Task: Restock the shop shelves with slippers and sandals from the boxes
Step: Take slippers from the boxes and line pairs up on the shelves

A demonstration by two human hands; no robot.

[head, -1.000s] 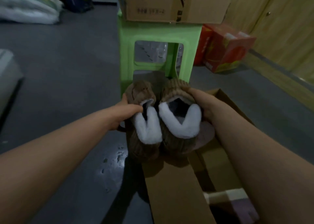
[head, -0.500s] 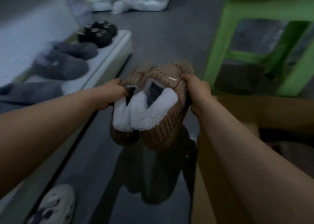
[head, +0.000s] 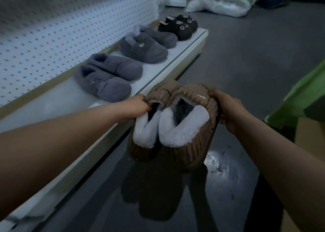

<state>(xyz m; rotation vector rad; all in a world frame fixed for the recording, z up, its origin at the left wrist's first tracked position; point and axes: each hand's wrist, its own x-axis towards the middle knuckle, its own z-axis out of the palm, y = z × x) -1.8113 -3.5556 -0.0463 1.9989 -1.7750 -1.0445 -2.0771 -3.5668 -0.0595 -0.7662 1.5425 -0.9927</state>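
Note:
I hold a pair of brown ribbed slippers with white fleece lining in the air above the dark floor, just off the shelf's front edge. My left hand (head: 136, 106) grips the left brown slipper (head: 149, 124) at its opening. My right hand (head: 226, 108) grips the right brown slipper (head: 191, 126) by its outer side. The low white shelf (head: 158, 73) runs along the left and carries two pairs of grey fleece slippers (head: 112, 76) (head: 146, 45) and a pair of black cat-face slippers (head: 181, 26).
A white pegboard wall (head: 52, 20) backs the shelf. A green plastic stool (head: 302, 98) and part of a cardboard box (head: 309, 136) stand at the right edge. White plastic-wrapped bundles (head: 223, 1) lie on the floor at the back.
My view has swung left from the stool and box to the shelf. Both hands have carried the brown slippers out of the box area toward the shelf's front edge.

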